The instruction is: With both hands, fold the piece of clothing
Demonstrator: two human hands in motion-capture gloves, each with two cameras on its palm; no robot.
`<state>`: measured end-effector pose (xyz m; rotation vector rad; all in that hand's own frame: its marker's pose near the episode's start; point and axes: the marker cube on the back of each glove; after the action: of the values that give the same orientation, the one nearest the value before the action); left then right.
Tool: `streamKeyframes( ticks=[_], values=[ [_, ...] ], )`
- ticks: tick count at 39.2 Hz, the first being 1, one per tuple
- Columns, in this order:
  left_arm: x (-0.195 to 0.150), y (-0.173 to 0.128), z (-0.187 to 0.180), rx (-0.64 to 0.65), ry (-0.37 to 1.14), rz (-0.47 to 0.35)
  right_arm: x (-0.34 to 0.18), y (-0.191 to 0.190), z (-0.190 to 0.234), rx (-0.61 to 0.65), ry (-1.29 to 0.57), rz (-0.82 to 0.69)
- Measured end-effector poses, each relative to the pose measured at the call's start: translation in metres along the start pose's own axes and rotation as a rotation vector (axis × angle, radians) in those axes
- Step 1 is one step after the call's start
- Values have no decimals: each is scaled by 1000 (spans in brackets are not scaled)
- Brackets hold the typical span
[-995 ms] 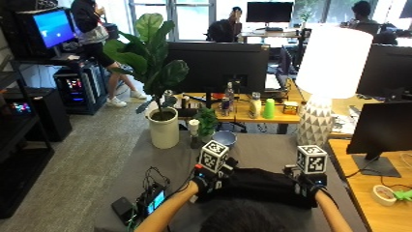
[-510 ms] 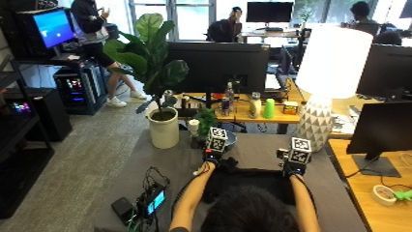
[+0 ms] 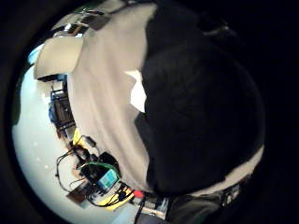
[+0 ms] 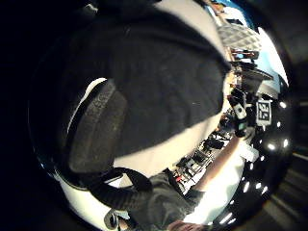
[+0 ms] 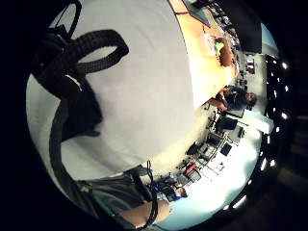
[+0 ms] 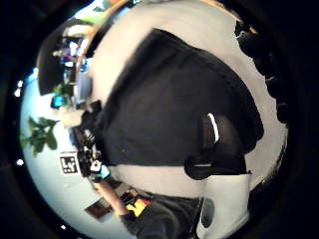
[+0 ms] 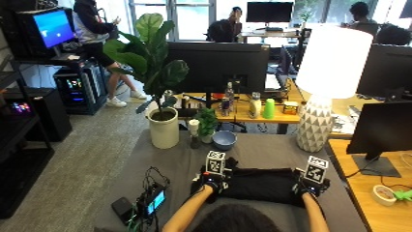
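A black piece of clothing (image 7: 260,183) lies as a wide band on the grey table (image 7: 270,150), just in front of me. My left hand (image 7: 209,183) is at its left end and my right hand (image 7: 310,187) at its right end. In the left thumb side palm view the thumb (image 4: 96,130) lies on the dark cloth (image 4: 163,82), pinching it. The right thumb (image 6: 219,144) is bent over the cloth (image 6: 164,109) in the same way. The cloth (image 3: 201,116) fills much of the left little finger side palm view.
A blue bowl (image 7: 224,140), a small plant (image 7: 206,125) and a large white plant pot (image 7: 163,130) stand at the table's far edge. A white lamp (image 7: 315,125) stands far right. A small device with cables (image 7: 151,200) lies near left, a monitor (image 7: 383,135) right.
Both hands have moved away from my body with the near edge of the cloth. The clothing now shows as a shorter band farther up the table.
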<state>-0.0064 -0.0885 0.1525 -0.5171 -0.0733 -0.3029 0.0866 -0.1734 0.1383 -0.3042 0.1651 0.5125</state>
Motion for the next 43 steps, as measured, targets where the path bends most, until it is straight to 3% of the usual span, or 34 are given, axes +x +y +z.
streamKeyframes(
  ticks=[6, 11, 16, 22, 29, 33, 35, 39, 43],
  values=[
    [-4, -13, 25, -60, -9, -11, -5, 15, 29, -233, -65, 37],
    [-5, -15, 23, -105, 20, -15, -13, 1, 41, -129, -73, 79],
    [-5, -15, 13, -117, 19, -23, -28, 38, 30, -326, -115, 51],
    [-8, -12, -4, -113, 44, -9, -38, 78, -4, -38, -100, 140],
    [-24, 3, -24, -99, 59, -47, -42, 82, -18, -105, -136, 142],
    [-38, 12, -42, -52, 79, -51, -53, 23, -24, -89, -233, 87],
    [-48, 16, -55, 4, 89, -74, -67, 14, -46, -61, -294, 33],
    [-67, 19, -81, 166, 82, -127, -107, 36, -92, -25, -349, -63],
    [-78, 32, -101, 203, 144, -155, -156, 64, -117, 29, -325, -163]
  ],
)
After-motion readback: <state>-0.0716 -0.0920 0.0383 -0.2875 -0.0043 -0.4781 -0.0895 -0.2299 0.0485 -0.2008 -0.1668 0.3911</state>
